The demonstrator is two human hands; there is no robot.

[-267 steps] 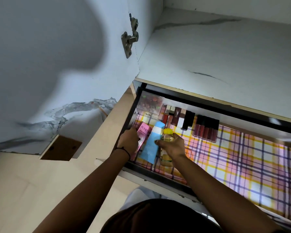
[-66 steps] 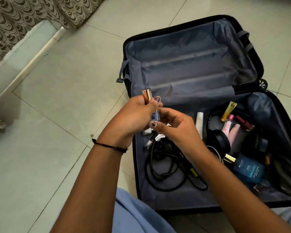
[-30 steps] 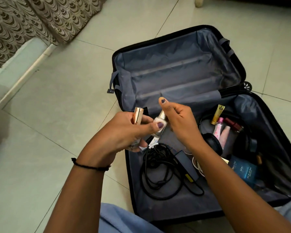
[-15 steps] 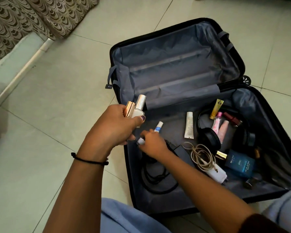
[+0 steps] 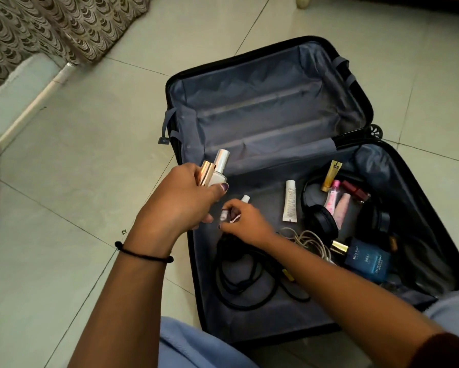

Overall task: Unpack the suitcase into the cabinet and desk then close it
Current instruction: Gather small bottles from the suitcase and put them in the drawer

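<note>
A black suitcase (image 5: 270, 107) with grey lining lies open on the tiled floor. My left hand (image 5: 180, 203) is shut on a gold tube (image 5: 205, 172) and a white bottle with a silver cap (image 5: 219, 170), held over the suitcase's near-left edge. Just to its right, my right hand (image 5: 245, 221) pinches a small white item (image 5: 224, 215) low in the suitcase, beside a small white-tipped tube (image 5: 245, 199). In the near half lie a white tube (image 5: 290, 201), black headphones (image 5: 319, 219), a black cable (image 5: 239, 277), a beige cord (image 5: 306, 241), a blue perfume box (image 5: 367, 258), and several small cosmetics (image 5: 337, 197).
A patterned curtain (image 5: 37, 30) hangs at the upper left above a pale raised ledge (image 5: 18, 96). My knees in light blue cloth (image 5: 196, 343) sit at the bottom edge, right by the suitcase. Open tiled floor (image 5: 63, 208) lies to the left.
Earlier I was at the drawer; since then I face the suitcase. Over the last second my right hand handed the white bottle to my left and dropped down onto the small white item.
</note>
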